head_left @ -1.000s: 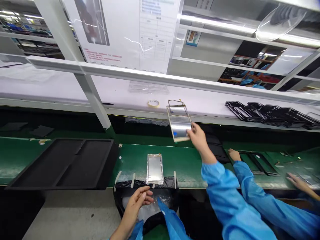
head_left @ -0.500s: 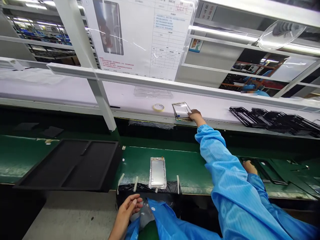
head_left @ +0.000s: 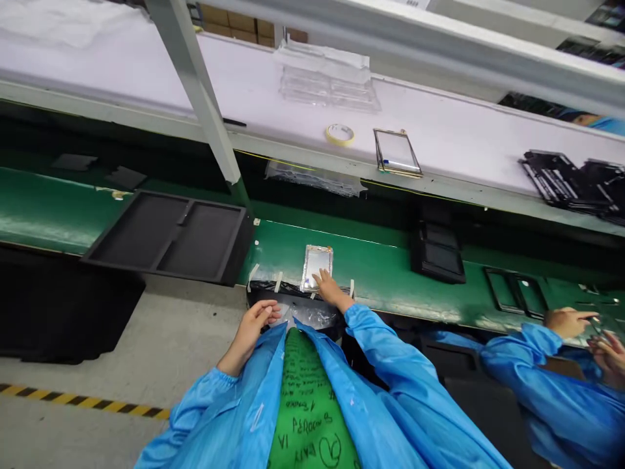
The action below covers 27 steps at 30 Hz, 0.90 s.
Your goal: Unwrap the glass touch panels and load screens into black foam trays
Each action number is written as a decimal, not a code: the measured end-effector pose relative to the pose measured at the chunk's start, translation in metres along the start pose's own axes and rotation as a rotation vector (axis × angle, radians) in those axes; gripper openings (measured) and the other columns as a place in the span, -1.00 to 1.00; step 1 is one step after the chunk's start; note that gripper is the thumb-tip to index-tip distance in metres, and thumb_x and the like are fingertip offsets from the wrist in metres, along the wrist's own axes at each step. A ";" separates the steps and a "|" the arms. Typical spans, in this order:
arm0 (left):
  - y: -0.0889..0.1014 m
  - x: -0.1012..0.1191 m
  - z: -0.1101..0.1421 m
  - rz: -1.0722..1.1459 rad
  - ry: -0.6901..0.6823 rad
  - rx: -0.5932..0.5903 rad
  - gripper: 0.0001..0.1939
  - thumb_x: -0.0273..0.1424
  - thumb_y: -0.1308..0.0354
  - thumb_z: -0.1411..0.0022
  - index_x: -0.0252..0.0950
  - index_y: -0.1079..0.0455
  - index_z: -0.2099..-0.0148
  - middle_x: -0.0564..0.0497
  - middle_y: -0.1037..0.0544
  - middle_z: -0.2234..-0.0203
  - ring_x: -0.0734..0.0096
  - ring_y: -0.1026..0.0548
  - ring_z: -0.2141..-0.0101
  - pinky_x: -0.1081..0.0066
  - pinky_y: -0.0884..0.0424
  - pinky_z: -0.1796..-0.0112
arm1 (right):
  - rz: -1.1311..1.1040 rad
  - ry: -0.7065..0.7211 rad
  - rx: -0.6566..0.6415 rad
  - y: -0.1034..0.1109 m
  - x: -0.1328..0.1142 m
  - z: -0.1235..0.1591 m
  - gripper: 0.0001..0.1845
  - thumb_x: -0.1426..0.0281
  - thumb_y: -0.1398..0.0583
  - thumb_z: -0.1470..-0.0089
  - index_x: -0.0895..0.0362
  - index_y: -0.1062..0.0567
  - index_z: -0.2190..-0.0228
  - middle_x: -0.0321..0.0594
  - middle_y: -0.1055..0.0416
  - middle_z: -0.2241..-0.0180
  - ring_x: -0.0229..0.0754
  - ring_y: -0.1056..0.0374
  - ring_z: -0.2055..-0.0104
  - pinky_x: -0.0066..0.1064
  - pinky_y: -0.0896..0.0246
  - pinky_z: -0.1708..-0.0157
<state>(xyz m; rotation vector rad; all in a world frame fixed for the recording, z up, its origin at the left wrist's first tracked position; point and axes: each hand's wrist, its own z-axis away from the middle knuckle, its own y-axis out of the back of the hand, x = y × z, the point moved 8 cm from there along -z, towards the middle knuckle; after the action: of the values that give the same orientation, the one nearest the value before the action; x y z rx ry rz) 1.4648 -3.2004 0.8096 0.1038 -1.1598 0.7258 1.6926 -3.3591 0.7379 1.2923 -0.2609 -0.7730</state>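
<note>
My right hand (head_left: 328, 288) lies with fingers stretched out on the lower edge of a silver phone-sized panel (head_left: 318, 264) that rests flat on the green belt (head_left: 381, 273). My left hand (head_left: 256, 322) is curled at the rim of a black plastic bag (head_left: 293, 296) taped to the belt's near edge, its fingers bent around clear film I cannot make out well. On the white shelf (head_left: 449, 140) behind lies a thin glass panel with a gold frame (head_left: 396, 153), apart from both hands.
A black foam tray (head_left: 170, 238) sits on the belt at left. Near the glass panel on the shelf lies a tape roll (head_left: 340, 134), with clear trays (head_left: 327, 81) behind and black frames (head_left: 571, 182) stacked at right. A co-worker's hands (head_left: 581, 326) work at far right.
My right hand left the glass panel on the shelf and came down onto the silver panel on the belt. The view tilted downward. My left hand stayed at the bag.
</note>
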 end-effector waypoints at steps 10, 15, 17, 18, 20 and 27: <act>0.028 -0.015 0.016 0.002 0.015 0.018 -0.51 -0.11 -0.40 0.00 -0.35 -0.52 0.12 -0.16 -0.65 0.26 0.21 -0.60 0.29 0.28 -0.47 0.21 | 0.176 -0.012 -0.103 -0.062 0.006 -0.038 -0.26 0.63 -0.10 -0.12 0.33 -0.13 -0.32 0.50 0.11 -0.35 0.38 0.21 -0.44 0.28 0.02 -0.25; 0.040 -0.022 0.015 0.000 0.017 0.010 -0.50 -0.12 -0.40 0.01 -0.37 -0.51 0.12 -0.19 -0.65 0.25 0.20 -0.61 0.28 0.28 -0.48 0.22 | 0.190 -0.032 -0.121 -0.066 -0.002 -0.044 -0.26 0.63 -0.07 -0.12 0.28 -0.14 -0.33 0.50 0.05 -0.33 0.46 0.10 -0.40 0.33 -0.13 -0.13; 0.040 -0.026 0.012 -0.012 0.022 -0.009 -0.51 -0.12 -0.40 0.02 -0.37 -0.51 0.13 -0.18 -0.65 0.25 0.20 -0.61 0.29 0.29 -0.48 0.22 | 0.187 -0.029 -0.117 -0.064 -0.004 -0.043 -0.27 0.65 -0.05 -0.12 0.27 -0.16 -0.32 0.49 0.03 -0.33 0.44 0.07 -0.39 0.30 -0.14 -0.14; 0.039 -0.029 0.010 -0.023 0.025 -0.021 -0.52 -0.12 -0.40 0.02 -0.36 -0.52 0.14 -0.18 -0.65 0.26 0.21 -0.61 0.29 0.29 -0.48 0.23 | 0.180 -0.030 -0.109 -0.062 -0.004 -0.042 -0.27 0.66 -0.05 -0.12 0.27 -0.16 -0.32 0.47 0.01 -0.33 0.42 0.05 -0.39 0.27 -0.13 -0.16; 0.037 -0.033 0.007 -0.053 0.031 -0.041 -0.55 -0.13 -0.39 0.00 -0.34 -0.52 0.16 -0.16 -0.65 0.26 0.22 -0.61 0.30 0.30 -0.48 0.23 | 0.154 -0.042 -0.089 -0.057 0.000 -0.038 -0.28 0.65 -0.04 -0.13 0.26 -0.14 -0.33 0.44 -0.08 -0.29 0.33 -0.06 -0.36 0.19 -0.14 -0.19; 0.043 -0.057 -0.010 -0.171 0.055 -0.090 -0.62 -0.15 -0.29 -0.10 -0.31 -0.49 0.12 -0.12 -0.64 0.23 0.27 -0.61 0.27 0.32 -0.49 0.21 | 0.029 -0.303 0.011 -0.039 0.046 -0.035 -0.39 0.55 -0.07 -0.21 0.32 -0.20 -0.28 0.32 -0.19 -0.26 0.10 -0.17 -0.30 -0.10 -0.12 -0.25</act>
<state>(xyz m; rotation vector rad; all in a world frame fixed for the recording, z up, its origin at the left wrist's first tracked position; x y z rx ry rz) 1.4368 -3.1888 0.7441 0.1060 -1.1142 0.5217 1.7321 -3.3649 0.6804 1.1768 -0.5265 -0.9433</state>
